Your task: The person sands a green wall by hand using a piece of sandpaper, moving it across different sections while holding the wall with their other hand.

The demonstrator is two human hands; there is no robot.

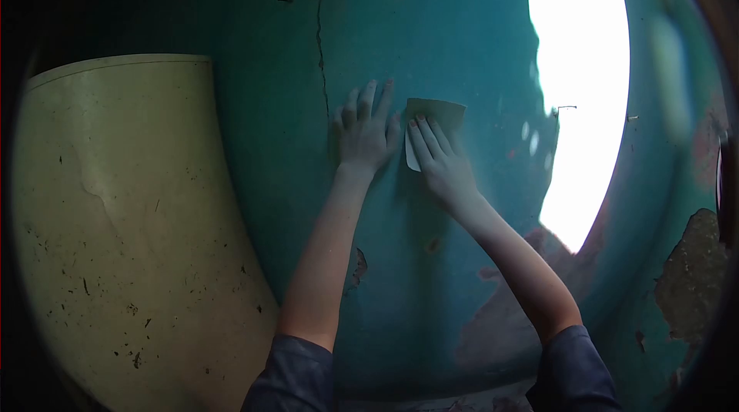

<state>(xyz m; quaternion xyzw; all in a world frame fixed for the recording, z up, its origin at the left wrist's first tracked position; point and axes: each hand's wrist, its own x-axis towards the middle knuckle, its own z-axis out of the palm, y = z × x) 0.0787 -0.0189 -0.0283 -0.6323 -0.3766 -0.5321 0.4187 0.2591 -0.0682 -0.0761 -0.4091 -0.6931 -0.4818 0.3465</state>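
A teal painted wall point(431, 35) fills the middle of the view. My left hand point(366, 131) lies on it with fingers spread and holds nothing, beside a dark crack point(319, 27) that runs down the paint. Just to its right, my right hand point(445, 158) presses a sheet of sandpaper point(443, 108) against the wall, fingers straight and close together. The sheet's upper part sticks out above the fingertips, and one pale edge shows at the left. My right thumb is hidden. Whitish dust appears to coat both hands.
A curved-looking cream panel point(131, 204) stands at the left, scratched and speckled. Bright light point(581, 65) glares on the right, with a nail point(566, 108) near it. Paint has peeled at the lower right point(508, 319), and bare plaster point(693, 277) shows farther right.
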